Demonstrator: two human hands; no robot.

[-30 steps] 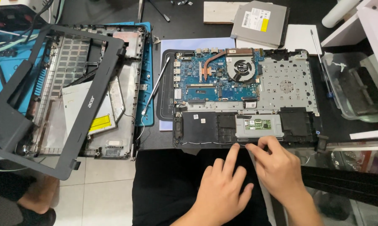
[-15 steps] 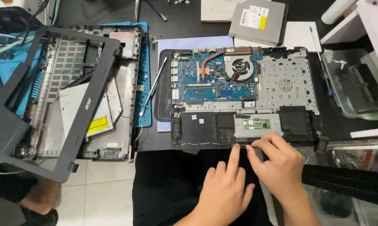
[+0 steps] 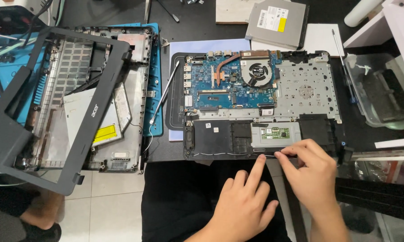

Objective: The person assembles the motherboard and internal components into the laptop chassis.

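Currently working the near edge of the opened laptop chassis (image 3: 260, 107) on the counter: left hand (image 3: 242, 208) index presses it, right hand (image 3: 311, 172) grip pinches below the touchpad board (image 3: 275, 134); next likely needs gentle prying.

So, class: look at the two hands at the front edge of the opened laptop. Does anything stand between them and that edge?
Nothing visible does. The left hand points its index finger up to the near edge of the opened black laptop base with the blue circuit board, and the right hand has its fingertips right at that edge, below the grey touchpad panel.
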